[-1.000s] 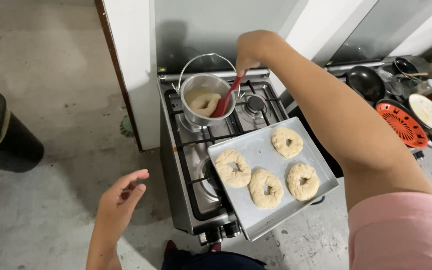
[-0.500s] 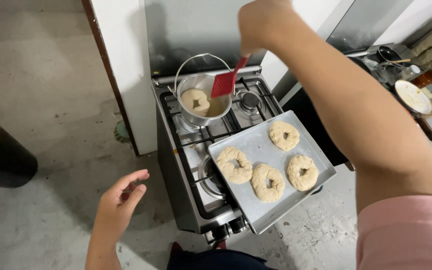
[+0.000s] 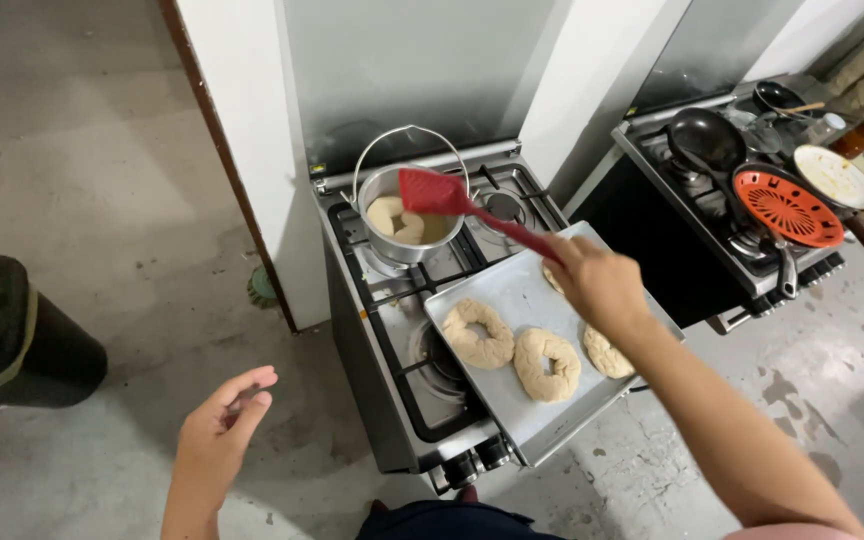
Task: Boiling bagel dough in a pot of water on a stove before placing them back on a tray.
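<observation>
Above the gas stove (image 3: 392, 330), a red slotted plastic spatula (image 3: 442, 195) is gripped at its handle by the closed right hand (image 3: 597, 285); its long axis runs diagonally, blade pointing up-left over the one steel pot (image 3: 407, 215). Three dough rings (image 3: 547, 362) are counted on the metal baking tray (image 3: 512, 295). The left hand (image 3: 222, 430) is held open, empty.

A plain working kitchen: two gas stoves (image 3: 422, 330) side by side on a bare concrete floor (image 3: 82, 200) (pans (image 3: 707, 140) crowd the second), a pot (image 3: 407, 215) over one burner.
</observation>
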